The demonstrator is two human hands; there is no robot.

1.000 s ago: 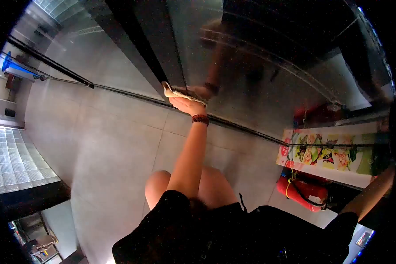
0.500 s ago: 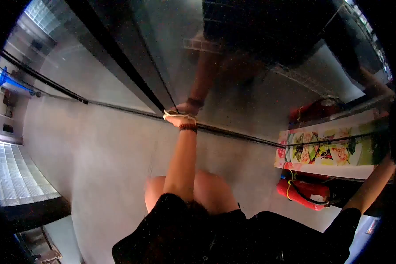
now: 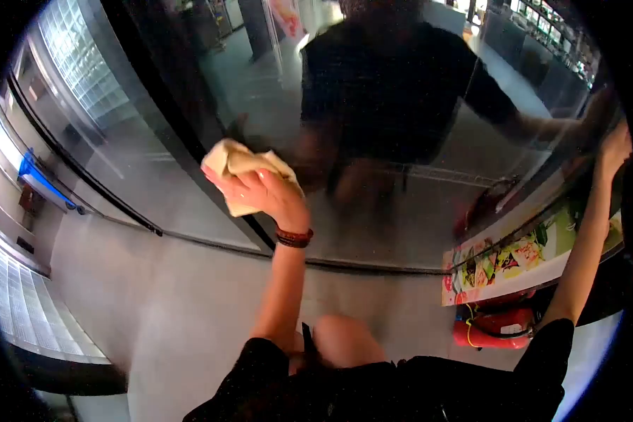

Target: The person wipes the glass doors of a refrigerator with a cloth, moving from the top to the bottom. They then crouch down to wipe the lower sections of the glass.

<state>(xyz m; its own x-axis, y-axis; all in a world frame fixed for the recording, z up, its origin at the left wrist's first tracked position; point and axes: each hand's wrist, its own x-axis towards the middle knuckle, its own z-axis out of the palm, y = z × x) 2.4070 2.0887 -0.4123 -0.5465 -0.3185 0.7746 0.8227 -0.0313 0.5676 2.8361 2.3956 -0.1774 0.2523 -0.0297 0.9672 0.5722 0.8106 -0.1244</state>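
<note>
My left hand [image 3: 274,193] presses a pale yellow cleaning cloth [image 3: 235,158], partly bunched, against the dark glass door [image 3: 373,232], next to its black frame strip [image 3: 165,105]. The fingers lie over the cloth, and a dark beaded bracelet [image 3: 293,238] circles that wrist. Out at the right edge of the view, my right hand [image 3: 615,149] is raised at the side of the glass. Its fingers run into the dark border, so their grip is hidden.
A red fire extinguisher [image 3: 496,328] lies low on the right, below a food-picture panel [image 3: 506,264]. Glass blocks [image 3: 32,295] line the left side. A blue object [image 3: 42,179] stands beyond the glass at left. My knee [image 3: 344,337] is near the door's bottom edge.
My left hand has moved up the glass from the door's bottom edge with the cloth, which now shows more fully. The view has tilted up, and my right hand has come into sight.
</note>
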